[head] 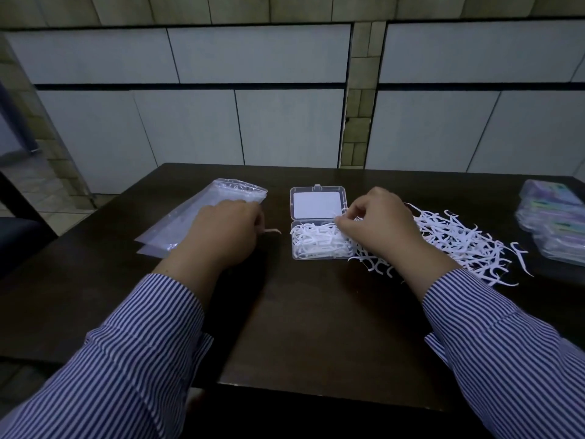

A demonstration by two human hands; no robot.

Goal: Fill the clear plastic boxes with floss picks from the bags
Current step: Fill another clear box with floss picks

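A clear plastic box [317,206] lies open in the middle of the dark table, its lid flat behind it and its tray partly filled with white floss picks [316,240]. A loose pile of floss picks [459,239] spreads to the right of the box. My right hand [376,226] rests at the box's right edge, fingertips pinched on a few picks over the tray. My left hand [224,236] sits left of the box, curled around a single floss pick [273,231] whose end sticks out toward the box.
Empty clear zip bags [196,217] lie flat at the left, partly under my left hand. A stack of filled, labelled boxes [554,223] stands at the table's right edge. A tiled wall rises behind the table [316,327]. My striped sleeves cover the near part.
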